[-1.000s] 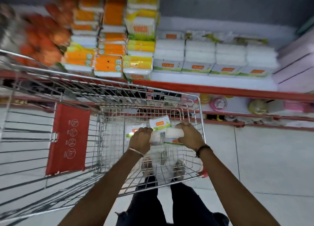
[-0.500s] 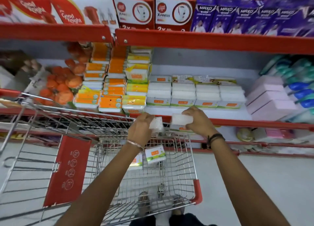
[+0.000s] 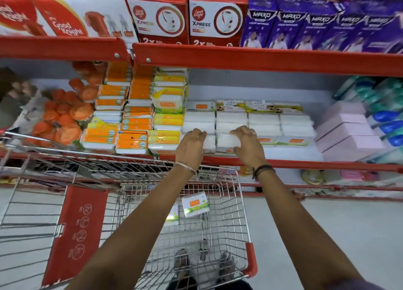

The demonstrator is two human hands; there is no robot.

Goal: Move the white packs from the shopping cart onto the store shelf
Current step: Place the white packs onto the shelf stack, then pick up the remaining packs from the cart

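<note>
My left hand (image 3: 193, 144) grips a white pack (image 3: 209, 142) and my right hand (image 3: 247, 144) grips another white pack (image 3: 226, 141). Both packs rest at the front of the store shelf (image 3: 290, 153), side by side, in front of a row of stacked white packs (image 3: 263, 124). Below my arms stands the wire shopping cart (image 3: 239, 204). Inside it lies one white pack with an orange and green label (image 3: 195, 204), and another pack (image 3: 173, 215) shows partly behind my left forearm.
Orange and yellow packs (image 3: 135, 119) are stacked left of the white row, pink boxes (image 3: 346, 130) to the right. A red upper shelf rail (image 3: 261, 58) hangs overhead with boxed goods. The cart's red child-seat flap (image 3: 76, 231) is at lower left. My feet show through the cart floor.
Both hands rose out of the cart with a white pack each and moved forward onto the shelf's front. The view tilted up toward the shelves.
</note>
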